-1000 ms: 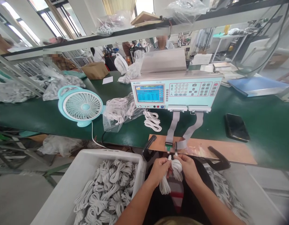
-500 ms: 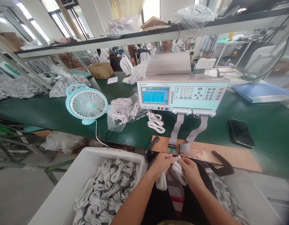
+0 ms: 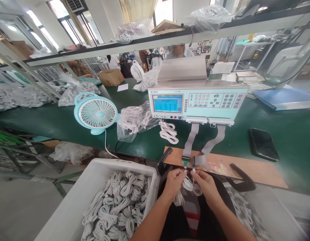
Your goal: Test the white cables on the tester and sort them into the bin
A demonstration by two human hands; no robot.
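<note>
A coiled white cable [image 3: 187, 183] hangs between my hands at the table's front edge. My left hand [image 3: 175, 180] pinches one end of it close to a small green circuit board [image 3: 185, 163]. With fingertips together, my right hand [image 3: 203, 181] grips the other end just below a black connector [image 3: 194, 162]. Grey ribbon cables [image 3: 212, 144] run from these connectors up to a light-blue tester [image 3: 212, 100], whose screen [image 3: 167, 103] is lit. Whether the cable's plugs are fully seated, I cannot tell.
A white bin [image 3: 94, 167] of bundled cables stands at lower left. A fan [image 3: 100, 114], a bag of cables [image 3: 131, 122], a loose cable coil [image 3: 168, 132] and a phone [image 3: 264, 144] lie on the green table. Black clamps [image 3: 242, 179] hold the wooden board [image 3: 260, 169]. People sit beyond.
My hands have parted slightly, and the cable coil has shifted between them. The tester's screen now shows a line of large text. The whole view has shifted a little.
</note>
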